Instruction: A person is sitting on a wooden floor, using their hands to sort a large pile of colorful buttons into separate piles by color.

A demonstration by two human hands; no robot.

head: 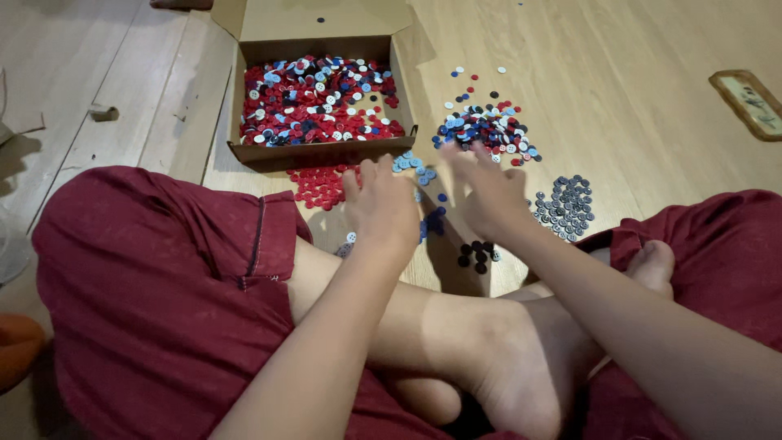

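Observation:
I sit cross-legged on a wooden floor. My left hand (381,205) hovers palm down, fingers apart, just above a small pile of red buttons (319,185) and light blue buttons (414,165). My right hand (486,194) is blurred, fingers spread, reaching towards a mixed pile of blue, white and red buttons (487,130). Neither hand visibly holds anything. An open cardboard box (322,151) in front holds many mixed red, blue and white buttons. Dark blue buttons (433,222) lie between my hands and black buttons (476,255) sit below the right hand.
A pile of grey buttons (565,205) lies to the right of my right hand. A framed flat object (751,101) rests on the floor at far right. My crossed legs in dark red shorts (155,285) fill the foreground.

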